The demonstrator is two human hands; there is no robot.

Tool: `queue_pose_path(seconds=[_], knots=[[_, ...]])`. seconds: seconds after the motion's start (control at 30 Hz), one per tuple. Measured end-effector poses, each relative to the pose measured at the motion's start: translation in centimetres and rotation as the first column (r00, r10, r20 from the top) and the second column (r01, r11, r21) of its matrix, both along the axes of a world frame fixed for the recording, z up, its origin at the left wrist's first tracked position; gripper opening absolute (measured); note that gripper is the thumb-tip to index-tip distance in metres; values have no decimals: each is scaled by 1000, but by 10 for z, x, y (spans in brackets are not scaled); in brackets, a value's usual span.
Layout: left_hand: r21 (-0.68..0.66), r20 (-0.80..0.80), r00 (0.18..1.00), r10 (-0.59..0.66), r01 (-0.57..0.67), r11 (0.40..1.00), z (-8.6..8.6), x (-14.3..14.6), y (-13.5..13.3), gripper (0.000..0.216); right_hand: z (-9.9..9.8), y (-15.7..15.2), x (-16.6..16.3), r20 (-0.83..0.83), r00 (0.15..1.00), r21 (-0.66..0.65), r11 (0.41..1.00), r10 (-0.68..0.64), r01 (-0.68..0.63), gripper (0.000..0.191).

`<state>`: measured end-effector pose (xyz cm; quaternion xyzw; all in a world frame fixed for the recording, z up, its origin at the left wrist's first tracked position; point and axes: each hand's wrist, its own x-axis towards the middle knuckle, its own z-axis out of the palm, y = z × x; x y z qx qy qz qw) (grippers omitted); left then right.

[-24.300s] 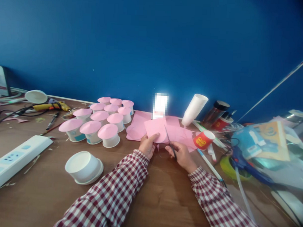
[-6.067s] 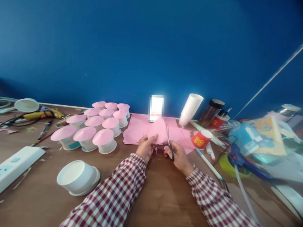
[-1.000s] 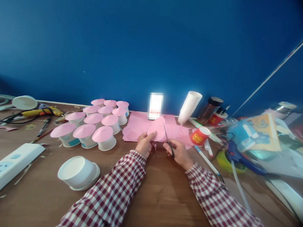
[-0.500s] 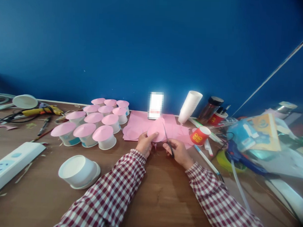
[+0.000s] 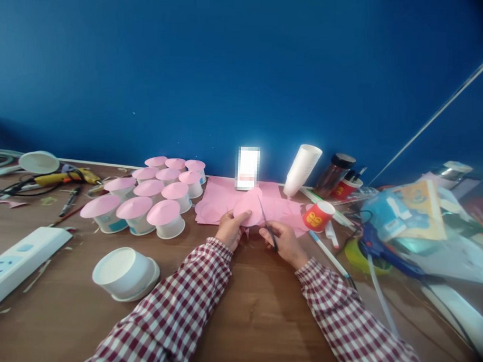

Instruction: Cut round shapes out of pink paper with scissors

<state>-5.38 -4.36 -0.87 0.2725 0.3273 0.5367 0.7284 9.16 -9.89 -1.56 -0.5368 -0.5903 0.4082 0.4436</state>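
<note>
My left hand (image 5: 231, 229) pinches a rounded piece of pink paper (image 5: 248, 206), thumb on top, and holds it up above the wooden table (image 5: 256, 313). My right hand (image 5: 285, 242) is closed round the handles of a pair of scissors (image 5: 266, 221), whose blades point up along the paper's right edge. More pink sheets (image 5: 221, 197) lie flat just behind both hands. Small pink offcuts lie under the held paper.
Several white cups with pink paper tops (image 5: 149, 193) stand at the left. An upturned white bowl (image 5: 124, 273) and a power strip (image 5: 15, 260) lie nearer left. A stack of white cups (image 5: 303, 170), a red cup (image 5: 317, 216), a glue gun (image 5: 385, 249) and clutter fill the right.
Over the last second the hands have barely shifted; the scissors stay at the paper's right edge. Since 24 seconds ago the pink piece has gone from squarish to rounded.
</note>
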Motion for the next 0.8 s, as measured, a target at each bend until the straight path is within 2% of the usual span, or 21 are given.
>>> queue_pose_path(seconds=[0.8], knots=[[-19,-5,1000,2,-2,1000,2,-1,-1,32,4,-1,-1,24,1000,5,1000,-6,6,31]])
